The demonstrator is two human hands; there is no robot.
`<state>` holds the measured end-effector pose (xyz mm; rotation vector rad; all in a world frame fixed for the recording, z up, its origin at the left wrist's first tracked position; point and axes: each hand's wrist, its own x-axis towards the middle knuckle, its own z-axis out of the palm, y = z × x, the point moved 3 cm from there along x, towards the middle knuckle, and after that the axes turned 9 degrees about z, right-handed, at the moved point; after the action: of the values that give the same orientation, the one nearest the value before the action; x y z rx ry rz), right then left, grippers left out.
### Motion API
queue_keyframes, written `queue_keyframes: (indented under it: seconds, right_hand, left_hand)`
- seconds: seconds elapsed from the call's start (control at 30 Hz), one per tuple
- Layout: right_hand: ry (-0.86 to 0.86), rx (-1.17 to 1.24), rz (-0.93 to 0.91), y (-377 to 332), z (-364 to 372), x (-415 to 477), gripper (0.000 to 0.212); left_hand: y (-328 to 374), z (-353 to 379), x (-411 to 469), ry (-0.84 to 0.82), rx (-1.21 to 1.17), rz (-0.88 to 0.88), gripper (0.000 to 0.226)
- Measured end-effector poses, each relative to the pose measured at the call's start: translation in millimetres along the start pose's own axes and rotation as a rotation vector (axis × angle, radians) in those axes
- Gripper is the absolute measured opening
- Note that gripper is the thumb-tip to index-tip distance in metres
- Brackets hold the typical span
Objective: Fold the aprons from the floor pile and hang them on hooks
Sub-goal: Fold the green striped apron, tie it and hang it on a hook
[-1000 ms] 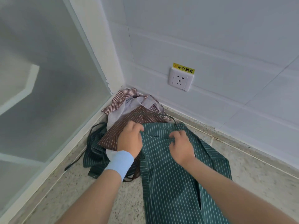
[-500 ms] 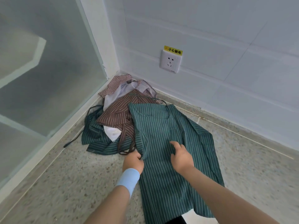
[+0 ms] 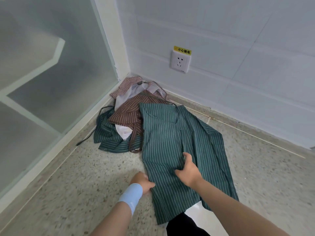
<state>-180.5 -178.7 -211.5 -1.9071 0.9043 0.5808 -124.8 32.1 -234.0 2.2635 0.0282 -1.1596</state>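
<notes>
Our green striped apron (image 3: 163,142) lies spread on the floor (image 3: 81,184), its long axis running from us toward the apron pile (image 3: 127,116) in the corner. Our left hand (image 3: 142,182) grips its left edge. Our right hand (image 3: 188,171), slightly farther out, curls its fingers into the cloth at mid-width. Both hands hold the near end, and the far end overlaps the pile.

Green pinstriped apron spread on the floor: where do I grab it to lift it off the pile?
Probably its near left edge, approached from the left over the speckled floor: there the green pinstriped apron lies free and flat, and the left hand grips it. Its far end overlaps the brown striped apron, so avoid that.
</notes>
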Motion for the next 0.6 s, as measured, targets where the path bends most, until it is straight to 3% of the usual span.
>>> queue_keyframes:
  seconds: [0.1, 0.2, 0.27, 0.33, 0.37, 0.47, 0.53, 0.6]
  right_hand:
    - [0.046, 0.022, 0.012, -0.9, -6.8, -8.8, 0.074]
    - [0.153, -0.044, -0.051, -6.2, -15.1, -17.6, 0.068]
    - [0.133, -0.157, -0.123, -2.7, -10.7, -23.9, 0.074]
    - [0.068, -0.235, -0.117, 7.8, 2.3, -31.2, 0.08]
    - [0.017, -0.345, -0.105, 14.8, 12.8, -34.3, 0.078]
    - [0.013, -0.441, 0.025, 31.4, 25.3, -38.3, 0.05]
    - [0.011, -0.473, -0.065, 34.1, 25.1, -42.5, 0.043]
    - [-0.06, -0.59, -0.072, 37.2, 27.0, -44.4, 0.044]
  left_hand:
    - [-3.5, -3.1, -2.7, 0.232, -0.15, -0.006, 0.025]
    - [-8.9, -7.7, -9.9, 0.304, -0.407, 0.03, 0.028]
    - [-17.2, -3.9, -18.2, 0.224, -0.471, 0.078, 0.021]
    - [-34.9, 8.9, -21.0, 0.062, -0.449, 0.052, 0.042]
    - [-51.0, 17.6, -12.9, -0.006, -0.393, 0.015, 0.052]
    - [-48.0, 18.5, -36.7, 0.024, -0.368, 0.036, 0.039]
    - [-42.5, 18.1, -53.3, -0.036, -0.332, 0.023, 0.036]
    - [-45.6, 20.3, -61.6, -0.147, -0.12, -0.019, 0.046]
